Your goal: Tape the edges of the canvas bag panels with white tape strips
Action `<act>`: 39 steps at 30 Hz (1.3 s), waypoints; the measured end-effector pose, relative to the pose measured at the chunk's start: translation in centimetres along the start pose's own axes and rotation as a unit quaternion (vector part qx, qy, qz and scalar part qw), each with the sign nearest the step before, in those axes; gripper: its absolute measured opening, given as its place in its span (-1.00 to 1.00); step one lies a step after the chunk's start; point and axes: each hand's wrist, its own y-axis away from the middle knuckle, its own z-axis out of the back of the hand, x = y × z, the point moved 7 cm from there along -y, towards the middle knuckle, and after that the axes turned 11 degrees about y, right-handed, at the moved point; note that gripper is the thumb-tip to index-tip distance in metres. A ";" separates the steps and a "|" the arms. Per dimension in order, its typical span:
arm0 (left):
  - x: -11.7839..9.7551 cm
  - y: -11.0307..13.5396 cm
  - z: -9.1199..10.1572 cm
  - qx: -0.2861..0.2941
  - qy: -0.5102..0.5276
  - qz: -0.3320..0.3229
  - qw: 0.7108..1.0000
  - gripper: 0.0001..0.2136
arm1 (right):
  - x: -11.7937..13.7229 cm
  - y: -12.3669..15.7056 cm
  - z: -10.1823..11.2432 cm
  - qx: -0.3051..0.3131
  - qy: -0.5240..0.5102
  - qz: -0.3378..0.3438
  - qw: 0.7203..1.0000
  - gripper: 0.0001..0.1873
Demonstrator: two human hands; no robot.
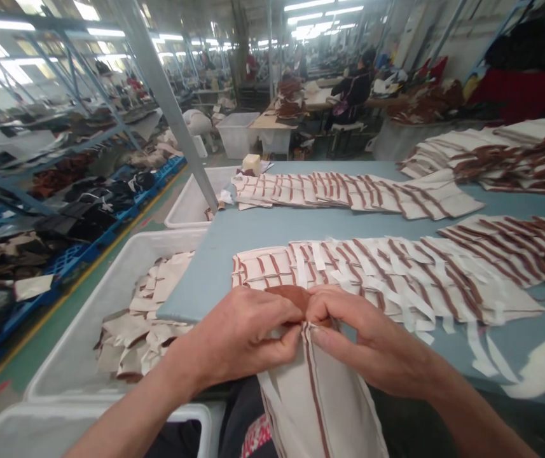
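A cream fabric piece (343, 407) with a brown strip along its middle seam hangs down over my lap. My left hand (248, 331) pinches its upper edge from the left, thumb and forefinger together. From the right, my right hand (358, 337) grips the same edge, its fingertips almost touching those of my left. Brown material (289, 294) shows just behind the fingertips. Beyond my hands lies a row of overlapping cream pieces with brown edges (267, 264), with white strips (399, 302) strewn over it.
Another fanned row of cream pieces (339, 191) lies farther back on the blue-grey table (196, 280), near a metal post (172, 108). Taller stacks (505, 152) stand at the right. A white bin (62, 343) with cream scraps is at the left. A person (353, 92) sits in the background.
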 end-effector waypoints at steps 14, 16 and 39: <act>2.8 1.5 -1.8 -0.019 0.346 0.238 0.907 -0.91 | 0.2 -0.5 -1.0 -0.029 -0.061 0.008 0.998 -0.92; 2.8 1.9 -1.6 -0.016 0.327 0.231 0.916 -0.92 | 0.3 -0.7 -1.2 -0.034 -0.049 0.015 0.998 -0.92; 3.8 3.6 -0.8 -0.012 0.407 0.209 0.889 -0.71 | 1.5 -2.6 -2.5 -0.015 -0.032 0.063 0.997 -0.82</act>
